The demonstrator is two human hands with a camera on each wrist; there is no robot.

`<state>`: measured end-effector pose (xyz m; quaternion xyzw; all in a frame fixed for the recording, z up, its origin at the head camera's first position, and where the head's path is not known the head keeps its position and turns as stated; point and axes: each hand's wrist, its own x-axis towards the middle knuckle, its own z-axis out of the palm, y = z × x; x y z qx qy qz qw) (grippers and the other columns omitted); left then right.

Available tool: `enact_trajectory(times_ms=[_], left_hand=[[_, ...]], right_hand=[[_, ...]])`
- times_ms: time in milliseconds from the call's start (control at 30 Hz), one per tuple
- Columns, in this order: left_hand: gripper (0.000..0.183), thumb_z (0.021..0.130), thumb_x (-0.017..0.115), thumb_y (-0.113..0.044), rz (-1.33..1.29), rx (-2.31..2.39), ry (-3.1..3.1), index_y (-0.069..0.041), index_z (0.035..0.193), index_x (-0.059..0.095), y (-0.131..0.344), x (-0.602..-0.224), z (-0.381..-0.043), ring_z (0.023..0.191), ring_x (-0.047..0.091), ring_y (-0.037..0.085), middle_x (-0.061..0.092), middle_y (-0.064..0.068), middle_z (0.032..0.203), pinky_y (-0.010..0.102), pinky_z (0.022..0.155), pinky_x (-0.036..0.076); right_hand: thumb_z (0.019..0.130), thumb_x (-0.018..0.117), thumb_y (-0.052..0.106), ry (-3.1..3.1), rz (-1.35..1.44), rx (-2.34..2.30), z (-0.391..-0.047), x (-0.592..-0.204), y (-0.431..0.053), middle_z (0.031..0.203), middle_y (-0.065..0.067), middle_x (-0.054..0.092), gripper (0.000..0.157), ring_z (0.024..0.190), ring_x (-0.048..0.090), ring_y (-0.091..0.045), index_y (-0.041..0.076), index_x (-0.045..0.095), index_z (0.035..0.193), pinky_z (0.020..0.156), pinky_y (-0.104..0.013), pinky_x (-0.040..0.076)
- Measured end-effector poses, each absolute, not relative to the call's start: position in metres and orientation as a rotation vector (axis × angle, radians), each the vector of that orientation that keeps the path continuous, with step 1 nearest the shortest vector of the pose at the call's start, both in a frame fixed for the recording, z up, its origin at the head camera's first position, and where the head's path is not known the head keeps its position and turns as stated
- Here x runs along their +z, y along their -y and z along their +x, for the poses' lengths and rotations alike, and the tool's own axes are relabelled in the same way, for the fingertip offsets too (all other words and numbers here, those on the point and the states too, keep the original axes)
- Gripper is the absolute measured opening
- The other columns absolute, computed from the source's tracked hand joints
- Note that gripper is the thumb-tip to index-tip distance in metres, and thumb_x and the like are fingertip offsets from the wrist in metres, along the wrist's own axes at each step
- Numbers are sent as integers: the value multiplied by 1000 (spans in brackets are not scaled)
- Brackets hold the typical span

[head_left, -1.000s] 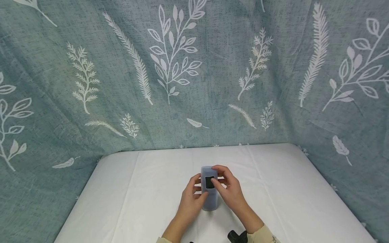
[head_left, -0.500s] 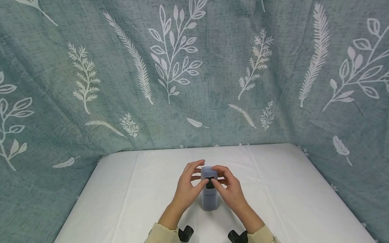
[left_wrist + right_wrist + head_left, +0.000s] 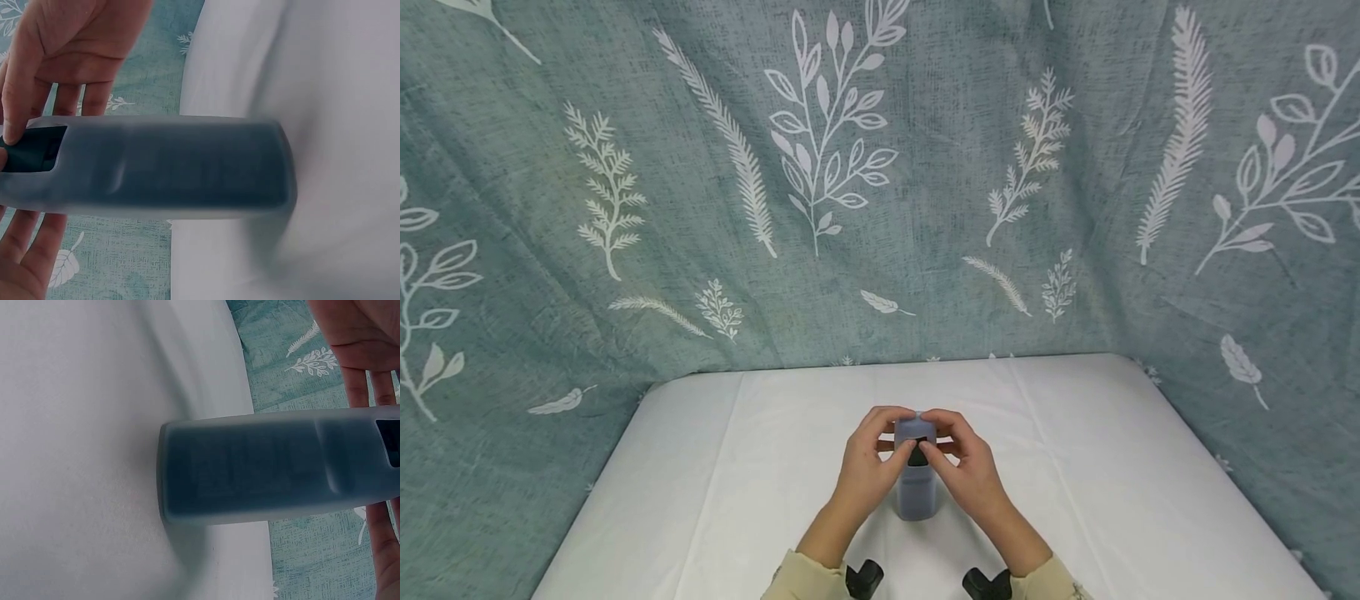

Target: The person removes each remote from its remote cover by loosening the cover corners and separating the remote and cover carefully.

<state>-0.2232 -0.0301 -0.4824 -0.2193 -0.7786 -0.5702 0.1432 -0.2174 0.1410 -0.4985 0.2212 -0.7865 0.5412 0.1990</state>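
A long handheld device (image 3: 917, 492) in a cloudy bluish-grey cover stands upright on the white cloth, its kind hidden by the cover. The cover has a rectangular cutout (image 3: 918, 455) in its upper part, and the dark device shows through. My left hand (image 3: 867, 458) grips the upper left side, with the thumb over the cutout and the index finger at the top edge. Mirroring it, my right hand (image 3: 967, 462) holds the upper right side, its thumb close beside the left one. In the left wrist view, the cover's lower end (image 3: 275, 165) is right at the cloth.
A white cloth (image 3: 737, 500) covers the table. Behind and around it hangs a green leaf-patterned curtain (image 3: 880, 275). Black wrist mounts (image 3: 865, 577) show at both of my sleeves.
My left hand has moved up from the device's lower left side to its top, first with fingers lifted, then closing on it. The right hand stays where it was.
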Motion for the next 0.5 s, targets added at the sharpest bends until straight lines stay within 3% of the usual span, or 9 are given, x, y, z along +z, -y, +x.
enact_trajectory(times_ms=[267,500], left_hand=[[35,90,73,-8,-593,-1645,2222,-26,118,67,30,-486,-223,99,67,15,66,-7,116,25,78,59],[33,89,74,-8,-577,-1670,2203,-25,118,68,30,-486,-223,98,68,15,68,-6,114,25,77,59]], right_hand=[[92,69,5,2187,602,1539,-218,-498,-140,113,-2,66,37,95,65,-11,16,59,126,77,-26,59],[92,68,1,2177,611,1520,-217,-498,-139,113,-7,67,39,95,65,-20,12,58,127,77,-26,59]])
